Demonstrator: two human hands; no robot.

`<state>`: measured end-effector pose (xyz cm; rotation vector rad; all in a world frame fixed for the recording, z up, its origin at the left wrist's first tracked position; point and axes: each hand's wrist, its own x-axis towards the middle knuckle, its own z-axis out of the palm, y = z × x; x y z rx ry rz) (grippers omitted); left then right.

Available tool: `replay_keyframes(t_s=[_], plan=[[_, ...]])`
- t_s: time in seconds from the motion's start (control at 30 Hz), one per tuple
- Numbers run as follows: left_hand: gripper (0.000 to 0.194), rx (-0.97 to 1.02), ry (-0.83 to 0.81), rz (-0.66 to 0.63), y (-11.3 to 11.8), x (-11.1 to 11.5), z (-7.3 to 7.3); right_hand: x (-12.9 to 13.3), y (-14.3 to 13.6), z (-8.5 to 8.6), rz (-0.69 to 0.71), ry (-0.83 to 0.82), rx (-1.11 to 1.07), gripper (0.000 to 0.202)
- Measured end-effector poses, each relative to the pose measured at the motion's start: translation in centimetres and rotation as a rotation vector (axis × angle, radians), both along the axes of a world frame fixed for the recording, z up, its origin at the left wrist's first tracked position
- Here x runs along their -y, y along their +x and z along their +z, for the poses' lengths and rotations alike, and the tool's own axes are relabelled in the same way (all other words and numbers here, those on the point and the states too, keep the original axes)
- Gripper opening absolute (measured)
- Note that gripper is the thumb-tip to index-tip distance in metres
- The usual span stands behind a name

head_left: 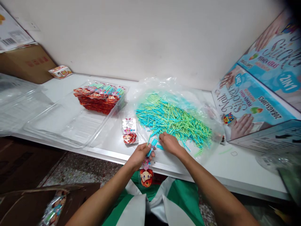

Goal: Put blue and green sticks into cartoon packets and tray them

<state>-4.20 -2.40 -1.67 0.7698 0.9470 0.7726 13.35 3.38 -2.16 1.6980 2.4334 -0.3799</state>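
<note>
Our left hand (140,154) pinches blue-and-green thin plastic sticks (152,147), likely light, slippery, best gripped mid-length; our right hand (169,143), at two o'clock, curls, its pinch unclear.

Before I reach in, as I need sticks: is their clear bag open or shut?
Open: the clear bag lies spread, blue and green sticks exposed near the right hand.

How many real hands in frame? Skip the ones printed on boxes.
2. Left hand: front edge of the table, holding a red-haired character packet. Right hand: just beside it, at the near edge of the stick pile. No others visible.
</note>
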Motion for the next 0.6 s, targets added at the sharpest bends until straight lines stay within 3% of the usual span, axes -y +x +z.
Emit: replay_keyframes(t_s=[0.43,0.6], plan=[[0.036,-0.022,-0.021,0.048,-0.7,-0.2,0.3,-0.7,0.5,0.7,-0.004,-0.032,-0.060,0.020],[0.037,-0.016,-0.030,0.037,-0.2,-0.2,0.3,-2.0,-1.5,0.2,-0.096,-0.019,-0.051,0.025]])
